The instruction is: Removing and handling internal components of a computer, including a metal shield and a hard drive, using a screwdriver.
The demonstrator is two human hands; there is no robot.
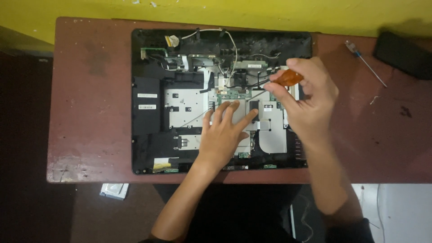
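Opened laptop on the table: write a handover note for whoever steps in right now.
Left hand: flat, fingers spread on the silver metal shield plate inside the black opened laptop chassis, holding nothing.
Right hand: shut on the orange-handled screwdriver, held over the upper right of the green circuit board; its tip is hidden.
Elsewhere: a thin blue-tipped screwdriver and a black flat object lie on the reddish-brown table, right of the chassis.
Done: cover off, internals and white cables exposed.
Left: shield plates and board are in place; which screws remain cannot be told.
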